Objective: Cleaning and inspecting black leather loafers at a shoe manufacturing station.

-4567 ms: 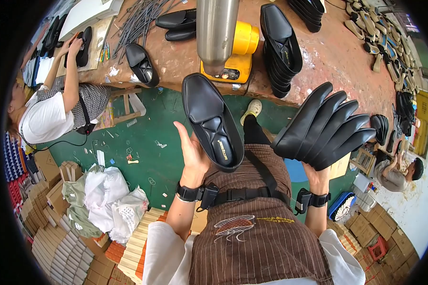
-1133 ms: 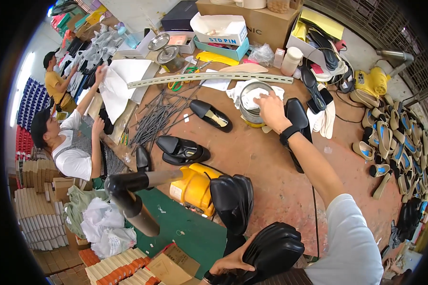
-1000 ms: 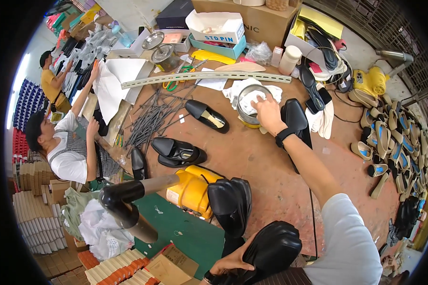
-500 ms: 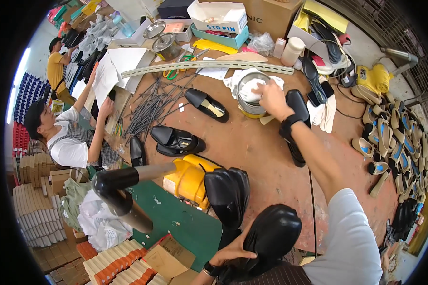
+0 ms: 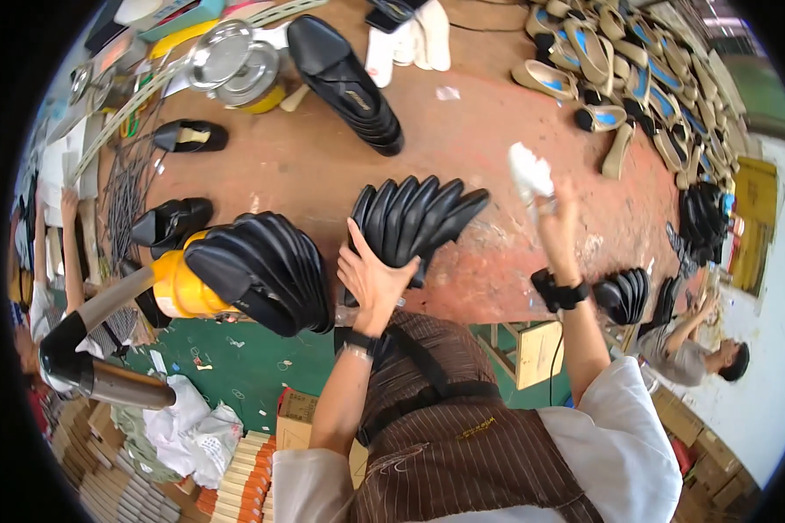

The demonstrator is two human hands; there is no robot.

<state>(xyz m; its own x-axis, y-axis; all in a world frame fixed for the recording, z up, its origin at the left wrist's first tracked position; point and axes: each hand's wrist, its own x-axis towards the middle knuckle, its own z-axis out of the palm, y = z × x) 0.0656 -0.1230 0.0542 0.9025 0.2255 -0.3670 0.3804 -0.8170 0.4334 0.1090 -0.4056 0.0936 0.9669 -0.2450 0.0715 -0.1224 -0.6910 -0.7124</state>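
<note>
Brown worktable [image 5: 305, 174], crowded with black shoe parts, above a green floor.
Left hand [image 5: 371, 279] clasps a fanned stack of black soles [image 5: 414, 222] at the near edge; right hand [image 5: 556, 218] pinches a white rag [image 5: 530, 173]. Beyond lie stacked black shoes [image 5: 344, 78] and a metal tin [image 5: 235, 65].

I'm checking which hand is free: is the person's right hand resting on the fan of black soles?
No, the right hand is lifted, holding a white wad; the left hand grips the fanned black soles.
</note>
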